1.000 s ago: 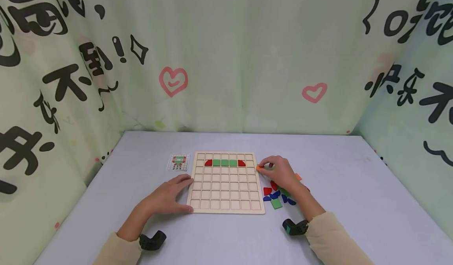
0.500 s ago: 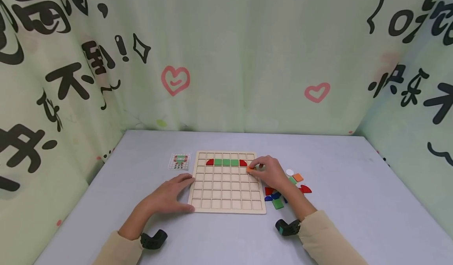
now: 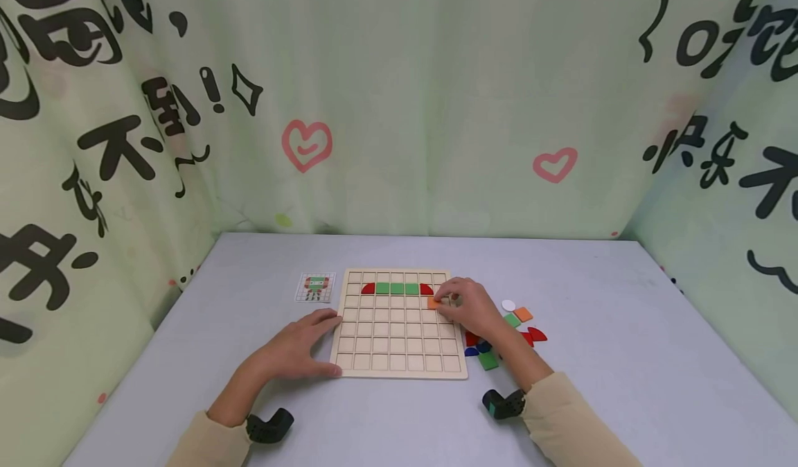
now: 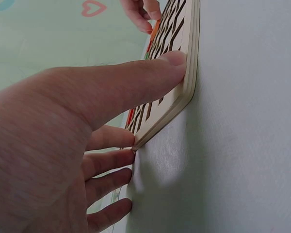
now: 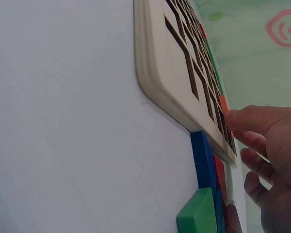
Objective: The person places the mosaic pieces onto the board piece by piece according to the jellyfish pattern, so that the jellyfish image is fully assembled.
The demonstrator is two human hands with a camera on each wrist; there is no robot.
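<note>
A wooden grid board (image 3: 380, 346) lies on the table. In its second row three green squares (image 3: 397, 289) stand between two red rounded pieces, the right one (image 3: 426, 289) and the left one (image 3: 368, 289). My right hand (image 3: 472, 309) pinches an orange square tile (image 3: 432, 303) between thumb and fingertips, over a cell just below the right red piece. My left hand (image 3: 298, 346) rests against the board's left edge. In the left wrist view its thumb (image 4: 172, 63) presses on the board's corner, while the fairly straight fingers touch the edge.
Right of the board lie loose pieces: a white disc (image 3: 508, 305), an orange square (image 3: 523, 314), green squares (image 3: 489, 361), red pieces (image 3: 537, 334) and blue pieces (image 3: 472, 351), partly under my right forearm. A small picture card (image 3: 315, 287) lies left of the board.
My right hand has moved left from beside the board's right edge to a cell under the right red piece, carrying the orange tile. The left hand has stayed put.
</note>
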